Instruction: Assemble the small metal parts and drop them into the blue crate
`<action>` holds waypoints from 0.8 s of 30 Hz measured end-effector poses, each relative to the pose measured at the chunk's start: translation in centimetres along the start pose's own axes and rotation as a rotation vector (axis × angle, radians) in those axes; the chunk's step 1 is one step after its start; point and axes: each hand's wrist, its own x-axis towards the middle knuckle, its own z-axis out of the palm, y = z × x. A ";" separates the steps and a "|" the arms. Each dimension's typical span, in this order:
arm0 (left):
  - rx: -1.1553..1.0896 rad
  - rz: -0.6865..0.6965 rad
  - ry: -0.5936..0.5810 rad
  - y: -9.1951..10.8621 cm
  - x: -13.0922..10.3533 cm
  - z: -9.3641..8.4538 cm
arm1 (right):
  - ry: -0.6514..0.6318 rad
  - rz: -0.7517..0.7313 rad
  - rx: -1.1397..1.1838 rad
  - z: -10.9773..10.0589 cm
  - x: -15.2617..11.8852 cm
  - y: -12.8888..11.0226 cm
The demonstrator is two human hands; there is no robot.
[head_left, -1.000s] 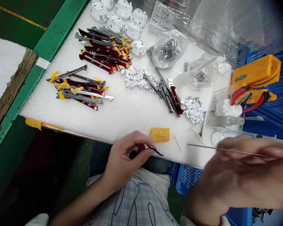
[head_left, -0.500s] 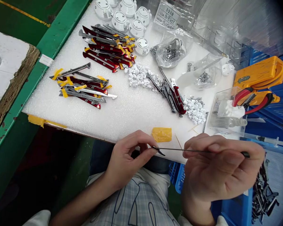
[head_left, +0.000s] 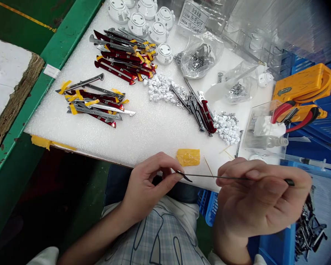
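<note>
My left hand (head_left: 151,184) is closed in a pinch between thumb and forefinger on a small dark curved part (head_left: 187,178), whose pointed end sticks out past the fingertips. A thin metal rod (head_left: 201,175) runs from that part to my right hand (head_left: 262,198). The right fingers are closed round the rod, and its black end (head_left: 289,182) shows beyond them. Whether the rod's tip touches or enters the dark part I cannot tell. Just behind the left fingertips lies a yellow tape-like patch (head_left: 188,157) on the white foam sheet (head_left: 143,136).
Silver and red strips with yellow tape (head_left: 124,55) lie at the back left, near white pot-shaped pieces (head_left: 157,32). Small white parts (head_left: 227,129) and untaped strips (head_left: 200,110) lie mid-table. Pliers (head_left: 295,116) and a blue bin of dark parts (head_left: 310,224) are at right.
The view has shifted slightly, so the table's things appear a little further left. The right hand is slightly further right from the left hand; both keep their grips.
</note>
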 end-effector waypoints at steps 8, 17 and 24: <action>0.018 0.029 0.012 0.0 -0.1 -0.2 | 0.081 -0.040 -0.129 -1.7 0.4 0.7; 0.093 0.131 0.015 -0.6 -0.2 -0.5 | 0.453 -0.388 -0.511 -8.9 6.1 4.1; 0.109 0.117 0.022 -1.2 -0.2 -0.5 | 0.364 -0.454 -0.516 -10.9 7.4 6.1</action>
